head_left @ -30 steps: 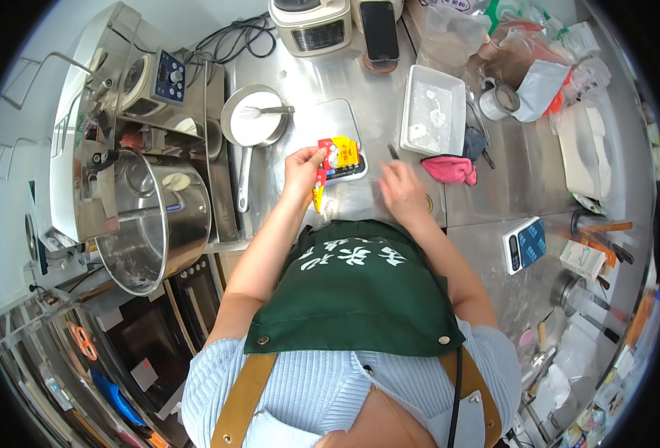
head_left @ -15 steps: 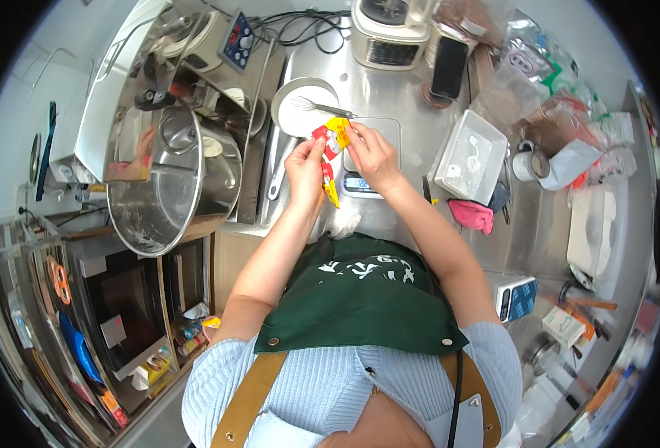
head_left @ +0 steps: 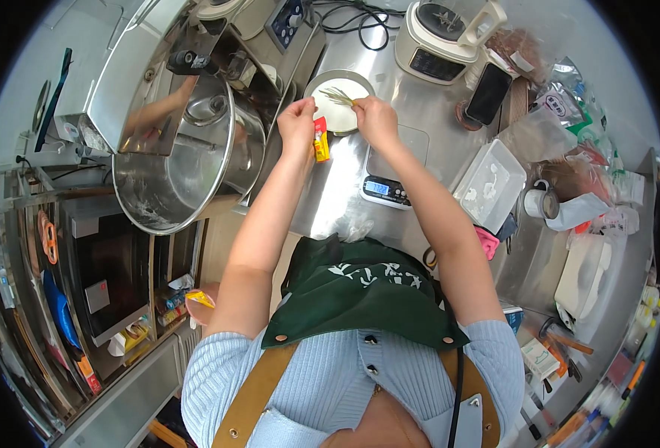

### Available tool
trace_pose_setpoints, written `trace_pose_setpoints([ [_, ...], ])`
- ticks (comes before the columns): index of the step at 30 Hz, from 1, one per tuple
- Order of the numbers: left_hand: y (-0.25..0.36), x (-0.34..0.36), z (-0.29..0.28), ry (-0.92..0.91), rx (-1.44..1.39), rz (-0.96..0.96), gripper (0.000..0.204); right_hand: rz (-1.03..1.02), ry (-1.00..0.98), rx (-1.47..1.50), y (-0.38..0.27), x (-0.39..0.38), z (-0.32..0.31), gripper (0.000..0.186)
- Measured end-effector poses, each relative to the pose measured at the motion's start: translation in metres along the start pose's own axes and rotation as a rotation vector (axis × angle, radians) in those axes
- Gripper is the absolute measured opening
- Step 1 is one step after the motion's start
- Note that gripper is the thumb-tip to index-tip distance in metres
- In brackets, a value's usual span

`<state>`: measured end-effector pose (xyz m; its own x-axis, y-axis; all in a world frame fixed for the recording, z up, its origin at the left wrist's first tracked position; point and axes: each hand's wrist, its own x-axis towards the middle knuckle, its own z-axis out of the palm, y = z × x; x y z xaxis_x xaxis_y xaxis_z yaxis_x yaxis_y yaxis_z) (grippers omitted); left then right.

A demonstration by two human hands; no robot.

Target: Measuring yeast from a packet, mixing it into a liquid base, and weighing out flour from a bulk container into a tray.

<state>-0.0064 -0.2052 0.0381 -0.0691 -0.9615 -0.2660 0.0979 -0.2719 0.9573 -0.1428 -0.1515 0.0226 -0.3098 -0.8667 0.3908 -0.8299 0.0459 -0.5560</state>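
My left hand point(head_left: 297, 123) is closed on a red and yellow packet point(head_left: 320, 145), which hangs beside the left side of a pan of white liquid point(head_left: 336, 118). My right hand point(head_left: 375, 118), over the pan's right side, is closed on a whisk point(head_left: 339, 97), whose wires are over the liquid. The pan's long handle is out of sight. Below my right hand, a digital scale point(head_left: 386, 193) with a metal plate and lit display rests on the steel counter point(head_left: 330, 201).
A large steel mixing bowl point(head_left: 158, 201) and machine stand at the left. A cream appliance point(head_left: 434, 45), black cables point(head_left: 363, 22) and a phone point(head_left: 488, 93) are at the back. A white tray point(head_left: 487, 190), bags and a metal cup point(head_left: 540, 201) crowd the right.
Both hands have moved forward, away from my body, to the pan. My right hand has left the packet and closed on the whisk. The view has shifted, showing more of the back counter.
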Motion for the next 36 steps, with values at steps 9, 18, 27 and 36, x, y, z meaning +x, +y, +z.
trace_pose_setpoints([
  [9, -0.013, 0.025, -0.01, -0.155, 0.563, 0.353, 0.022, 0.024, -0.324, -0.113, 0.006, 0.017, -0.01, 0.008],
  [18, -0.022, 0.032, -0.01, -0.154, 0.638, 0.367, 0.006, -0.079, -0.308, -0.062, 0.007, 0.019, -0.009, 0.01],
  [27, -0.019, 0.029, -0.011, -0.128, 0.691, 0.458, 0.005, -0.116, -0.226, -0.005, 0.007, 0.018, -0.01, 0.014],
  [36, -0.021, 0.033, -0.012, -0.164, 0.708, 0.499, 0.007, -0.143, -0.17, 0.055, 0.008, 0.018, -0.009, 0.016],
])
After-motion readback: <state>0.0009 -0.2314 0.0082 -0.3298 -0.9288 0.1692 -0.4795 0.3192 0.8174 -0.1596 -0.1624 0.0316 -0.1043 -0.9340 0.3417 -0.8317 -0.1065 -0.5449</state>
